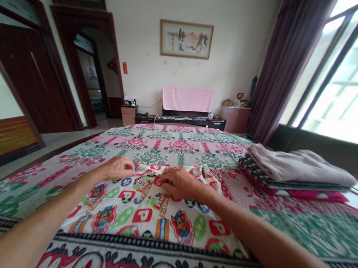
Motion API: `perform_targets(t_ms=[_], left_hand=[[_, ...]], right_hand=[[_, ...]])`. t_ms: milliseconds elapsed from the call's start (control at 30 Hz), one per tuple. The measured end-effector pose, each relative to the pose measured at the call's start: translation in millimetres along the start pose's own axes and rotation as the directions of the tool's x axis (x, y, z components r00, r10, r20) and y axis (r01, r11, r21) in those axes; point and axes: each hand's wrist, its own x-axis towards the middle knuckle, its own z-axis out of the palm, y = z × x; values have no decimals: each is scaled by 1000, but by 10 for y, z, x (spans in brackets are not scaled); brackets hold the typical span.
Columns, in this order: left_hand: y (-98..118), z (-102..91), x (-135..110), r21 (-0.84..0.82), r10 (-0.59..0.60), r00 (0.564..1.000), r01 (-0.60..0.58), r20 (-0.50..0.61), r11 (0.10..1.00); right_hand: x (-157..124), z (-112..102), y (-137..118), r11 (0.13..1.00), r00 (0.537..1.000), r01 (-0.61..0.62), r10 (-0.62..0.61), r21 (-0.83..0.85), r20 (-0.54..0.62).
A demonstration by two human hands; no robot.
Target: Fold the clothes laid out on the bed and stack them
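A white cloth point(142, 215) printed with cartoon dogs and red, green and blue badges is spread on the bed in front of me. At its far left corner, my left hand point(118, 169) is closed, thumb and fingers pinching the edge. My right hand point(178, 183) rests palm down on the cloth's upper middle, its fingers loosely bent and apart, touching the fabric. The cloth's right side is partly covered by my right forearm. Beneath it lies a bedspread point(154, 145) with pink and green flowers and a dark patterned border.
A folded stack with a grey cloth point(299, 165) on top sits on the bed at right. Beyond the bed stands a low black cabinet point(145, 120) with a pink cloth point(188, 99) draped above it. A purple curtain point(289, 63) hangs beside the window. Doorways are at left.
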Motion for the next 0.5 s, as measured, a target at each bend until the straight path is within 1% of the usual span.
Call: perform_targets(t_ms=[33, 100, 167, 200, 233, 300, 333, 367, 433, 500], left_hand=[[50, -14, 0, 7, 12, 1000, -12, -21, 1000], [158, -24, 7, 3, 72, 996, -72, -54, 997], [261, 2, 19, -16, 161, 985, -162, -65, 987], [304, 30, 25, -26, 207, 977, -208, -59, 978], [339, 66, 31, -32, 249, 967, -251, -50, 968], [375, 151, 39, -33, 302, 952, -304, -44, 952], [377, 192, 41, -26, 318, 947, -320, -47, 947], [370, 227, 42, -16, 329, 943, -330, -54, 944], [358, 268, 40, 14, 331, 941, -331, -71, 944], [393, 266, 35, 50, 335, 939, -331, -84, 942]], right_hand=[[1, -61, 54, 1000, 1000, -17, 18, 13, -23], [-23, -221, 229, 995, 990, -99, 100, 17, -103], [-103, -399, 481, 972, 956, -232, 232, 21, -177], [-165, -480, 621, 955, 938, -294, 295, 28, -183], [-238, -546, 760, 928, 913, -371, 371, 33, -168], [-400, -619, 1009, 843, 836, -536, 536, 32, -116], [-475, -625, 1108, 810, 806, -585, 585, 27, -93], [-541, -612, 1188, 795, 794, -606, 606, 21, -52], [-626, -553, 1294, 788, 788, -615, 615, 8, 10], [-654, -486, 1343, 791, 791, -612, 612, 9, 24]])
